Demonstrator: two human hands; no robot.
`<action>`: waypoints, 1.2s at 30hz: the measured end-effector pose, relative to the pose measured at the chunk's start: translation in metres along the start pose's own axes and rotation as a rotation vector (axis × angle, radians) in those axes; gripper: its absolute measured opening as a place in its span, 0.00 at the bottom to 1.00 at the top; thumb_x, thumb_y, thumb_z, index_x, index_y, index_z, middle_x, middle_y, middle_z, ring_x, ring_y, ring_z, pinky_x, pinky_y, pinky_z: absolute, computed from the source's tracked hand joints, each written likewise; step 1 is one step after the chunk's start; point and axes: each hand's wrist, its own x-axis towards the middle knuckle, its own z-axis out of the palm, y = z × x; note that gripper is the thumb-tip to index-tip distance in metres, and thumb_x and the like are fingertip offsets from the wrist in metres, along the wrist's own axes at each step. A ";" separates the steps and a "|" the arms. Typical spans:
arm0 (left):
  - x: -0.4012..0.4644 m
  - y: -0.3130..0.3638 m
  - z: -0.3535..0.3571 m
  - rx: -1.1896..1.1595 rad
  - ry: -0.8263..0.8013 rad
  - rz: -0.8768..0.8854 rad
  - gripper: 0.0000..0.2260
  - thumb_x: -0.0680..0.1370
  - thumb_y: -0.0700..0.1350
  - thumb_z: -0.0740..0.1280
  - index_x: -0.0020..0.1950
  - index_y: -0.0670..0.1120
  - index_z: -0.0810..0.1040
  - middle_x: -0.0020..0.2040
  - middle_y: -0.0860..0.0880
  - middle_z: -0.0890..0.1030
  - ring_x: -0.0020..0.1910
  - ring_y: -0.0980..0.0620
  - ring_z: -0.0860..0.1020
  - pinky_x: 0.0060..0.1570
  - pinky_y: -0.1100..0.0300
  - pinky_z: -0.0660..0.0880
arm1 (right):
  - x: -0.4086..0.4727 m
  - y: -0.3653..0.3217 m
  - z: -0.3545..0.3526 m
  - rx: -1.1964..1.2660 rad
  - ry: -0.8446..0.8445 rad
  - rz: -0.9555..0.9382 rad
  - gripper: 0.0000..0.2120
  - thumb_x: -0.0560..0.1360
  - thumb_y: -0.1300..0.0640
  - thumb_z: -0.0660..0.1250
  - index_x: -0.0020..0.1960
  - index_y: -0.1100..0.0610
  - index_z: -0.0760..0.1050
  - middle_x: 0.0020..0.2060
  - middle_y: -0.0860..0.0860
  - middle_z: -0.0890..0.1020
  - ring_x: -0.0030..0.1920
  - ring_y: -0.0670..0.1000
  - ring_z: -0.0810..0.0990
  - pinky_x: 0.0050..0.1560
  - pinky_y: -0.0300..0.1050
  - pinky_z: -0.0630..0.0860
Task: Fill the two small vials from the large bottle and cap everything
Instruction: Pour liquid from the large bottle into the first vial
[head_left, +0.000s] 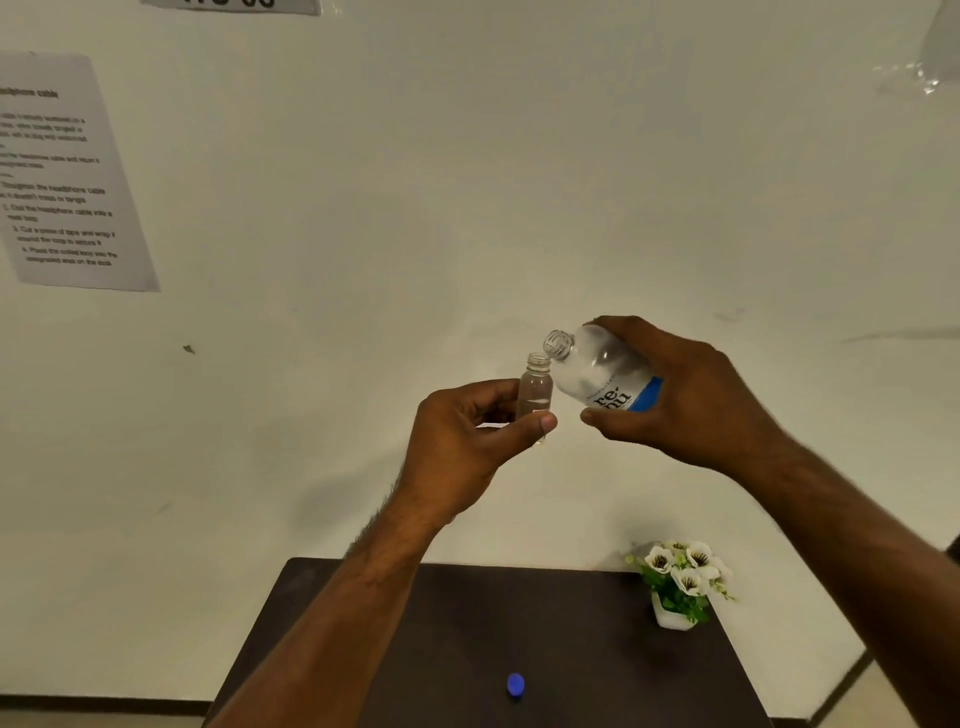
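1. At the upper left of the frame a printed sheet (67, 171) is stuck to the white wall (467, 182); its text is too blurred to read fully.
2. Just left of centre, the left hand (462, 447) is raised in front of the wall, thumb and fingers curled round a small vial (535, 387). The vial stands upright, uncapped, with some clear liquid in it.
3. Just right of centre, the right hand (685, 395) grips the large bottle (602, 376) round its body. The bottle is tilted to the left, its open neck just above and beside the vial's mouth.
4. Along the bottom centre lies a dark table (571, 649); a blue cap (515, 684) sits on it near the lower edge.
5. At the lower right, a small white pot of flowers (680, 582) stands on the table's far right corner.
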 end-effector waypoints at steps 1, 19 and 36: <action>-0.003 -0.003 0.000 0.011 0.000 -0.012 0.12 0.73 0.49 0.79 0.56 0.54 0.87 0.48 0.57 0.89 0.49 0.56 0.87 0.52 0.57 0.84 | -0.004 0.001 0.008 0.045 -0.008 0.018 0.37 0.63 0.38 0.78 0.69 0.39 0.68 0.56 0.37 0.79 0.49 0.44 0.80 0.49 0.39 0.79; -0.113 -0.129 -0.045 -0.028 -0.037 -0.353 0.14 0.71 0.45 0.80 0.55 0.56 0.87 0.52 0.53 0.88 0.51 0.49 0.87 0.53 0.54 0.84 | -0.092 0.001 0.198 0.583 -0.229 0.401 0.36 0.63 0.38 0.80 0.66 0.38 0.68 0.57 0.33 0.79 0.59 0.37 0.78 0.54 0.41 0.80; -0.265 -0.300 -0.057 0.099 -0.230 -0.822 0.17 0.70 0.34 0.80 0.54 0.50 0.86 0.51 0.56 0.86 0.51 0.62 0.85 0.51 0.69 0.79 | -0.179 0.026 0.384 0.512 -0.425 0.715 0.37 0.62 0.51 0.83 0.65 0.41 0.68 0.52 0.36 0.78 0.51 0.43 0.81 0.48 0.39 0.80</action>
